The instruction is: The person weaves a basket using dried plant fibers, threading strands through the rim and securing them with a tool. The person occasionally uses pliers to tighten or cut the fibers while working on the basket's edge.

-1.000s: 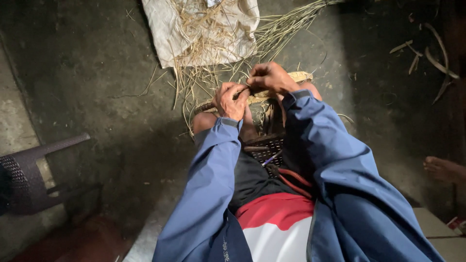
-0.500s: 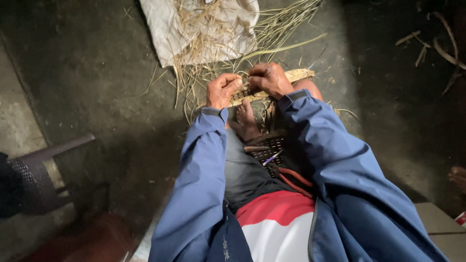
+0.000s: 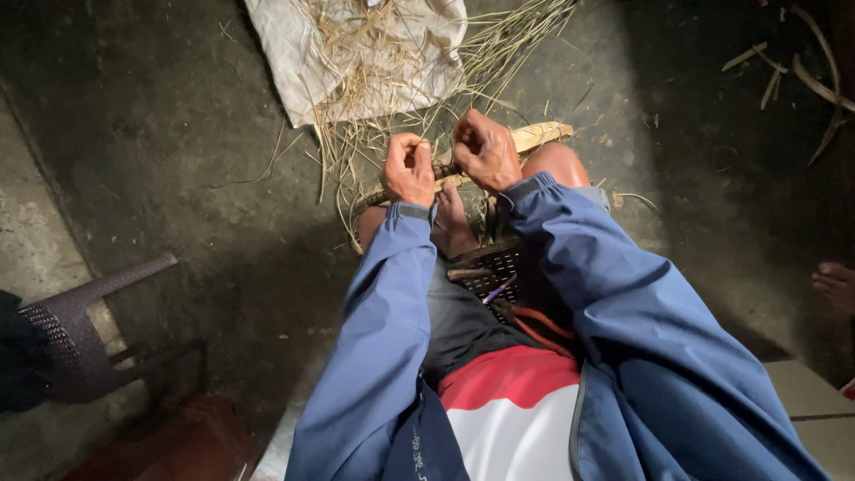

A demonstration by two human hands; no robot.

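My left hand (image 3: 408, 167) and my right hand (image 3: 485, 151) are both closed around a pale bundle of straw (image 3: 533, 138) that runs across my knees, the hands close together near its left part. The bundle's thick end sticks out to the right of my right hand. Blue jacket sleeves cover both arms. Part of the bundle is hidden under my fingers. Loose dry straw (image 3: 392, 134) lies on the dark floor just beyond my hands.
A white sack (image 3: 294, 62) with straw on it lies on the floor at the top. A dark plastic chair (image 3: 80, 330) stands at the left. A dark woven stool (image 3: 490, 267) sits beneath me. Another person's foot (image 3: 837, 285) shows at the right edge. Sticks (image 3: 802, 62) lie top right.
My hands with the straw bundle have stayed together while working it; the view shifted slightly, and my right hand's grip turned a little on the bundle.
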